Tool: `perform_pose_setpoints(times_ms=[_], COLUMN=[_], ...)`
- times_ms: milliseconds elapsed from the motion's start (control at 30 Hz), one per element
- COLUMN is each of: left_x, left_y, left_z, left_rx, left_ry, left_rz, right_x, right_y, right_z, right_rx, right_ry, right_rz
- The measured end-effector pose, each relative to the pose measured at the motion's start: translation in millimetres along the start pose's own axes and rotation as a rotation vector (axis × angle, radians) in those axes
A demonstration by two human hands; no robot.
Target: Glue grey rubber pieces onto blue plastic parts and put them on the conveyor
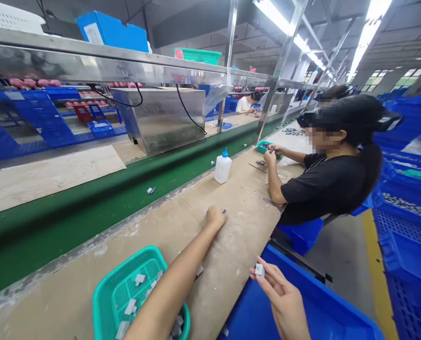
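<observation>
My left hand reaches far forward over the brown worktop, fingers closed around a tiny blue-tipped part near the bench's middle. My right hand hovers above a blue bin at the bench's near edge, pinching a small grey-white piece between thumb and fingertips. A teal mesh basket with several similar grey pieces sits under my left forearm.
A white glue bottle with a blue cap stands further along the bench. A green conveyor belt carries a small part. A co-worker in black sits to the right. Blue crates stack at the far right.
</observation>
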State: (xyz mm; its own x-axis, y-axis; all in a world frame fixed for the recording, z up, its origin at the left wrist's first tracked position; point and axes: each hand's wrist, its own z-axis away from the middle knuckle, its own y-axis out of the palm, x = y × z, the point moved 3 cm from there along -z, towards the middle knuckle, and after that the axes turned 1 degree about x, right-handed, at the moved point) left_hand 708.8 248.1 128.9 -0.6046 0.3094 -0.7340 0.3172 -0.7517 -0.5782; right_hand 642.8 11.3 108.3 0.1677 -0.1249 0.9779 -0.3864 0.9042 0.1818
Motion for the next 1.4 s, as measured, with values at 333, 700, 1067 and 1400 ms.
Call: perform_pose_setpoints(times_ms=[333,700,1067,1400], left_x=[43.5,264.8,318.8,331.6], left_y=[-84.7,-132.4,-67.9,-71.1], left_z=[142.2,403.5,473.2,475.3], left_rx=[0.353,-0.782,-0.778,-0.818], left_ry=[-0.026,-0.444,-0.305,-0.253], left_rz=[0.661,1.604,1.812,1.895], right_x=[20.6,31.5,-50.0,-59.5], right_y=[39.5,211.5,297.9,291.9], right_z=[7.8,93.2,177.0,180.7], right_rx=[0.167,0.927,1.538,1.610], right_ry=[0.132,-0.271,-0.733,-0.831], right_rz=[-0.199,0.328,0.736,0.862])
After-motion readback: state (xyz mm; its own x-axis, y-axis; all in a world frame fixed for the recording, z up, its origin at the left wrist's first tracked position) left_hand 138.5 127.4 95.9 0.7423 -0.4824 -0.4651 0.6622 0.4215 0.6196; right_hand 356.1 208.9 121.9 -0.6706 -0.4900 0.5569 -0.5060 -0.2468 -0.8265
